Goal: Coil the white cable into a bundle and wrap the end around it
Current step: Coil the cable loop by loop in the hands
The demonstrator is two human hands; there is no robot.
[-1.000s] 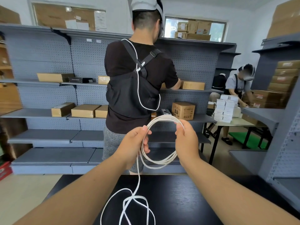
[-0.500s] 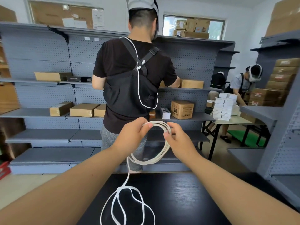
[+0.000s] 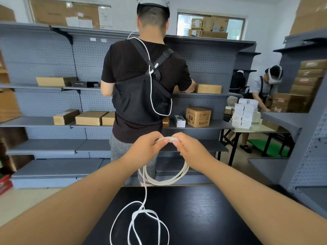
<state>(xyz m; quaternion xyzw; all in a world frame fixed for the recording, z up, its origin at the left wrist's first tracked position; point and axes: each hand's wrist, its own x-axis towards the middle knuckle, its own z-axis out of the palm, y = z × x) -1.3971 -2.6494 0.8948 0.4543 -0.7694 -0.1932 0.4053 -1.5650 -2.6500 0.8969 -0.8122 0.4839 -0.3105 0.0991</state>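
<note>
A white cable hangs as a coil (image 3: 169,180) of several loops in front of me, above the far edge of the black table (image 3: 203,214). My left hand (image 3: 146,147) and my right hand (image 3: 189,149) sit close together at the coil's top, and both pinch the loops there. From the left side of the coil a loose length drops to the table and lies in slack loops (image 3: 141,225) near me.
A person in a black shirt (image 3: 141,82) stands right behind the table, back to me, facing grey shelves (image 3: 53,121) with cardboard boxes. Another person works at a table (image 3: 260,128) at the right. A grey rack (image 3: 311,138) stands close on the right.
My hands have come together at the coil's top; earlier they held it apart on its two sides. The coil now hangs lower and narrower, and more loose cable lies on the table.
</note>
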